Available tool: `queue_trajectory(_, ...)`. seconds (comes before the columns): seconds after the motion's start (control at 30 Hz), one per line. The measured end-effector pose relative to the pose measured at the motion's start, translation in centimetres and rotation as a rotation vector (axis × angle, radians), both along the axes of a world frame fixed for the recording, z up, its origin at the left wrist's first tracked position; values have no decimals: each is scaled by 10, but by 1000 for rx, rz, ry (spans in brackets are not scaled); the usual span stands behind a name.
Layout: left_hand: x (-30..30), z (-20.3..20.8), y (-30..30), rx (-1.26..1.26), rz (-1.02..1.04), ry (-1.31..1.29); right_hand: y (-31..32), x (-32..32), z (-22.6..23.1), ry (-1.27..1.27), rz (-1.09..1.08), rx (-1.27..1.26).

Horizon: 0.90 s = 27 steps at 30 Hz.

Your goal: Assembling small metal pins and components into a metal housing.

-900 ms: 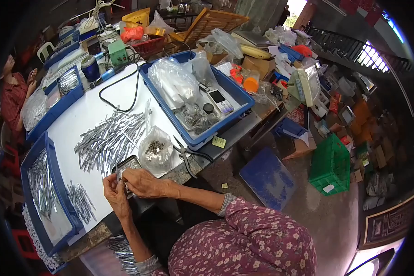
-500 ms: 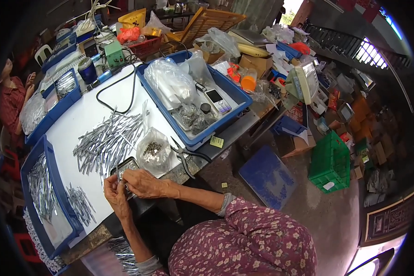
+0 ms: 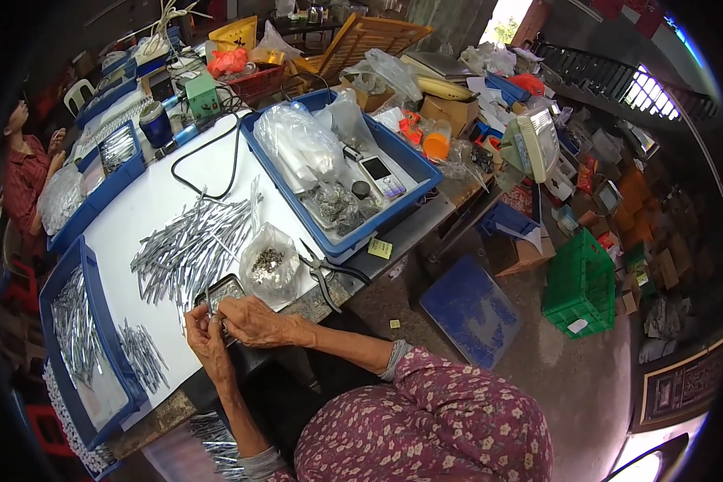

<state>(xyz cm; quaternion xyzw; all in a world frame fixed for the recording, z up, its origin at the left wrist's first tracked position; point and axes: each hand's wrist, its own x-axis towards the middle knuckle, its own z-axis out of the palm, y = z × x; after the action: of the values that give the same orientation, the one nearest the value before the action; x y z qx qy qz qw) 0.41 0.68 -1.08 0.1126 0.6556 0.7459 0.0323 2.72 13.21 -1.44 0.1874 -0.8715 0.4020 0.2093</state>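
My left hand (image 3: 207, 347) is closed at the table's near edge, pinching a slim silver metal rod (image 3: 209, 300) that points upward from the fingers. Pressed against it, my right hand (image 3: 255, 323) has its fingers drawn together at the rod's lower end; any small part inside them is hidden. Just beyond the fingers lies a small dark-rimmed metal tray (image 3: 231, 285). A clear plastic bag (image 3: 270, 273) of small metal pieces stands beside the tray, with black-handled pliers (image 3: 323, 277) to its right. Past the tray spreads a large heap of silver rods (image 3: 189, 249).
At left, a blue tray (image 3: 136, 394) holds more rods, with a smaller rod pile (image 3: 142, 353) beside it. A large blue tray (image 3: 341, 249) carries bags and a phone. On the floor are a green crate (image 3: 578, 293) and a blue board (image 3: 471, 309). Another person (image 3: 28, 173) is at far left.
Both hands stay together around the rod, with only a slight shift of the fingers. The whole view has moved a little.
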Motion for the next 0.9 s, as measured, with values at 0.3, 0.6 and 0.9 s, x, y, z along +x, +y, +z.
queue_trajectory(0.3, 5, 1, -3, 41, -48, 19, 4, 1, 6, -99, 41, -187)
queue_trajectory(0.6, 7, 9, -1, 85, -52, 20, 7, -2, 4, -362, 107, -420)
queue_trajectory(0.9, 11, 13, 0, 216, -42, -62, 8, 6, 22, -553, 235, -725)
